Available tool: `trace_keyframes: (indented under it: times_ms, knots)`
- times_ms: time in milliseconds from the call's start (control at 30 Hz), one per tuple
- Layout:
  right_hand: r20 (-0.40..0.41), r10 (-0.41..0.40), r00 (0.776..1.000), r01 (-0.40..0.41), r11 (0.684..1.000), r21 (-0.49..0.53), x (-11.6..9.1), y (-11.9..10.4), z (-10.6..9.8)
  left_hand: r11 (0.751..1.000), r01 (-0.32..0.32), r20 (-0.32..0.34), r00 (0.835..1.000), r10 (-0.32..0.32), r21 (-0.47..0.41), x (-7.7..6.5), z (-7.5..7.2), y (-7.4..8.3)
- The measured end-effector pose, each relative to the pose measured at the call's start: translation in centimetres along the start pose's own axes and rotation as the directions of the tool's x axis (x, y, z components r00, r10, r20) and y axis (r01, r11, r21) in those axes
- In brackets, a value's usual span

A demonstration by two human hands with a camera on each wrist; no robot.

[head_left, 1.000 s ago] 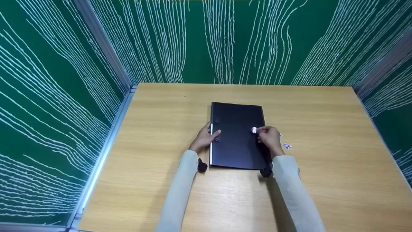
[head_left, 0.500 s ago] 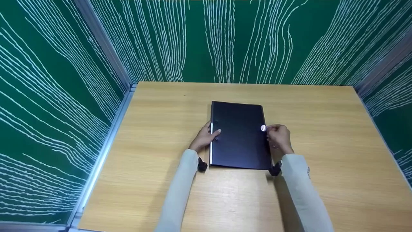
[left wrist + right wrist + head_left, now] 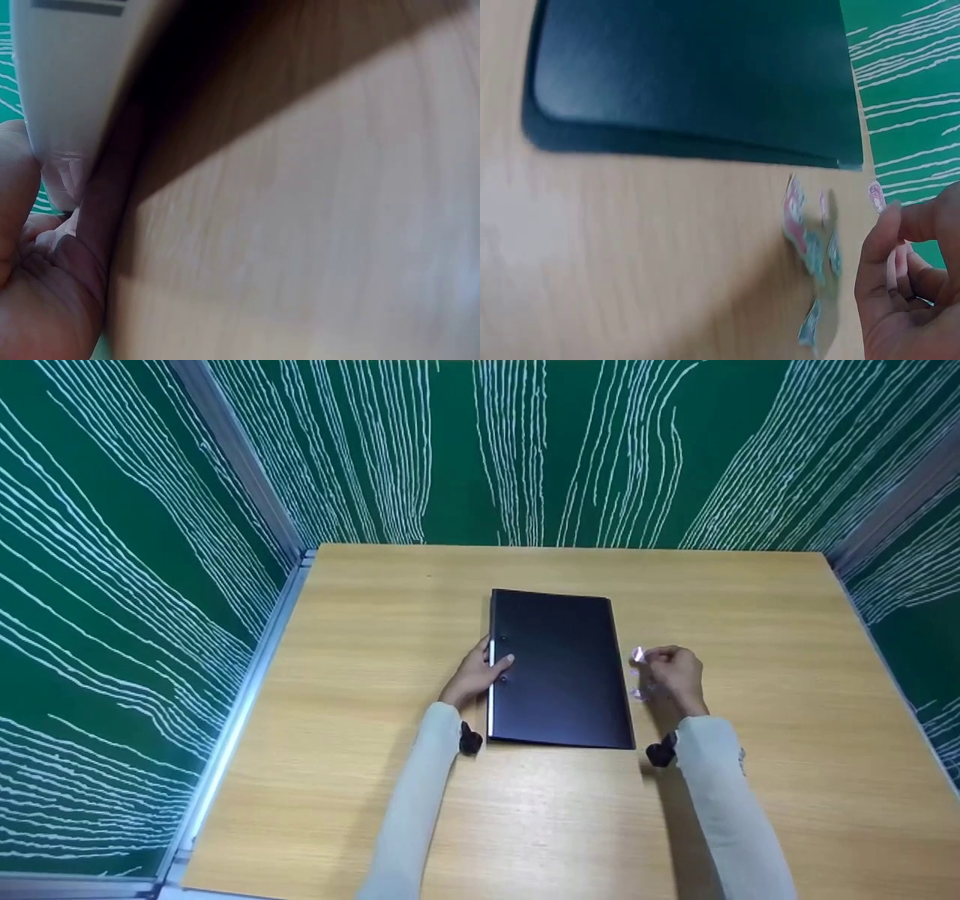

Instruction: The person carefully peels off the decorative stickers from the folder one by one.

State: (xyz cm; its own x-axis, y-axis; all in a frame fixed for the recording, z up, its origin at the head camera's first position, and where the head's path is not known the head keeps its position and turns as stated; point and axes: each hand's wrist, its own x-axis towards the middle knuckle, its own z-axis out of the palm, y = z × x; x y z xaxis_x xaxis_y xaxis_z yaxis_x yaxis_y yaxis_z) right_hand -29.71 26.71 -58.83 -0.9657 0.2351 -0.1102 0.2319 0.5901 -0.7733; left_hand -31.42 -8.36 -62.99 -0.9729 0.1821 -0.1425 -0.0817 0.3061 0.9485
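Note:
A black binder with a white strip along its spine lies closed on the wooden table. My left hand grips it at the spine, thumb on the cover and fingers beneath. In the left wrist view the pale spine sits between thumb and fingers of the left hand. To the right of the binder, my right hand pinches a small shiny sticker between thumb and fingertips. In the right wrist view this sticker looks pinkish, and its backing is not discernible.
Several small colourful cut-out stickers lie on the table beside the binder's right edge, partly under my right hand in the head view. Green panels with white wavy lines enclose the table at the back and sides.
My right hand has moved right with the pinched sticker, from above the binder's cover to past its right edge. The left hand keeps its grip on the spine.

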Motion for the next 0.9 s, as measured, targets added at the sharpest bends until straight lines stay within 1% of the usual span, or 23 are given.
trace_keyframes:
  times_ms: [233,333,567,800,900]
  knots:
    - [0.026,0.035,0.999,-0.036,0.998,0.051,-0.4,1.1,-1.0,1.000,0.004,0.016,1.000,-0.004,0.003,-0.2,0.0,-0.1]
    - [0.027,0.034,0.999,-0.036,0.998,0.059,-0.5,1.4,-1.5,1.000,0.000,0.012,1.000,0.000,0.008,-0.2,0.0,-0.1]
    - [0.016,0.032,0.999,-0.032,0.999,0.013,-0.4,1.8,-2.4,1.000,0.002,0.015,1.000,-0.002,0.007,-0.1,0.0,-0.3]
    - [0.020,0.041,0.999,-0.041,0.999,-0.004,-0.5,2.2,-2.8,0.999,0.000,0.006,1.000,0.000,0.034,-0.1,0.0,-0.3]
    - [0.019,0.051,0.999,-0.051,0.999,0.001,-0.7,2.5,-2.8,1.000,-0.004,0.011,1.000,0.004,0.021,0.0,0.0,-0.3]
